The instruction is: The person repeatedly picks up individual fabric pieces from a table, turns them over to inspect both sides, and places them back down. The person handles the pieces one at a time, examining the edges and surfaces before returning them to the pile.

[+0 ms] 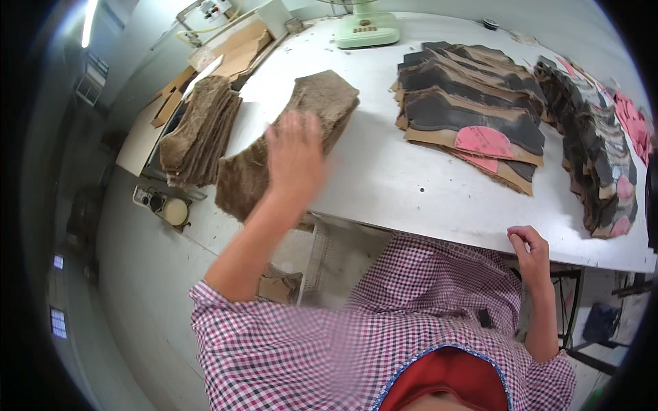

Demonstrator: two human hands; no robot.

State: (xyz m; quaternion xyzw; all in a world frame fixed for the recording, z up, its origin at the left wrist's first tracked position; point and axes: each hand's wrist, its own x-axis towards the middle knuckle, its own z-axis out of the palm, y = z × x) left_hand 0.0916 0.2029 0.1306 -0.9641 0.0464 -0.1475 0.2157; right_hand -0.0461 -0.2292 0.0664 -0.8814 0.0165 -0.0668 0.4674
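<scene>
My left hand (295,151) lies over a stack of brown furry pieces (325,85) on the left part of the table. Its fingers are stretched out flat on the fur and slightly blurred by motion. Part of the stack is hidden under the palm and wrist. At the table's front edge, my right hand (531,252) is loosely closed, its fingers curled in and the thumb near them. Nothing shows between its fingers.
Another pile of brown furry pieces (202,130) stands at the left. Dark-backed pieces (473,103) with pink patches overlap at centre right, and a further row (593,151) runs along the right. A pale green fan base (368,31) stands at the back of the white table (384,185).
</scene>
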